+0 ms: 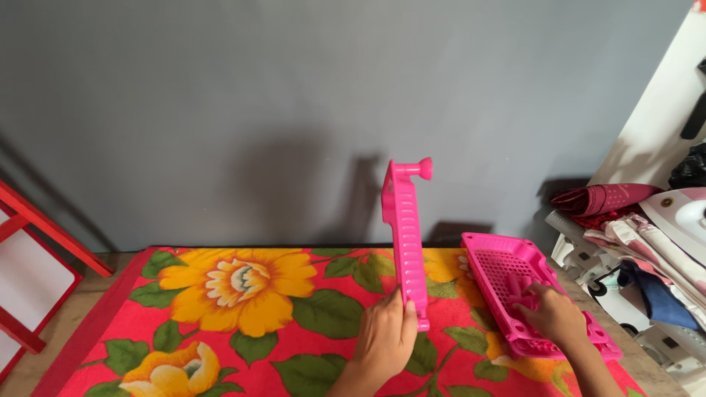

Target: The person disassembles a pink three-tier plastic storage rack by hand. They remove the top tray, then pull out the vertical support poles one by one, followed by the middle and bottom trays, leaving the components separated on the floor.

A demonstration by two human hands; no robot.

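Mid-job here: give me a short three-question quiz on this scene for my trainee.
1. True or false: the left hand holds the slotted pink plastic panel upright.
2. Where is the right hand? A) inside the pink perforated plastic tray B) on the red frame
3. What pattern covers the red cloth?

Key: 1 true; 2 A; 3 yellow flowers with green leaves.

Domestic room, likely a laundry corner: floral cloth [243, 309] covers the table, folded clothes [632, 235] stacked beside an electric iron [680, 217], plain grey wall [294, 88].
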